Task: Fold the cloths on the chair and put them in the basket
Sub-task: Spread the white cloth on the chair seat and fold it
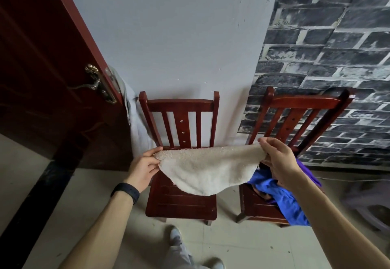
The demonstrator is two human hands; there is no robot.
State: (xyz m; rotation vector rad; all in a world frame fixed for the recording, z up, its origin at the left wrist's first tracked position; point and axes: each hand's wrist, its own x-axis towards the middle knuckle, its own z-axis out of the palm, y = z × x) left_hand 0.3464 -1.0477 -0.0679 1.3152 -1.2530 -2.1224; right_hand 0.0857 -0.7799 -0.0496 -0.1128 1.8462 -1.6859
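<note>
Tiled floor [95,205], grey wall, brick-pattern wallpaper [327,58] right, dark red door [42,79] left. Left hand [145,167] pinches the left corner of the cream cloth [202,169] and right hand [278,159] pinches the right corner. Cloth hangs stretched between them, sagging in mid-air over the left chair [181,203] seat. Blue cloth [274,190] lies crumpled on the right chair [259,207], below the right forearm. Black band [125,191] on left wrist.

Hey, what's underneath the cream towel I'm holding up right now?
The cream towel, held by left hand and right hand, hangs over the left chair, whose front seat slats show bare. The seat's back is covered, so unseen.
</note>
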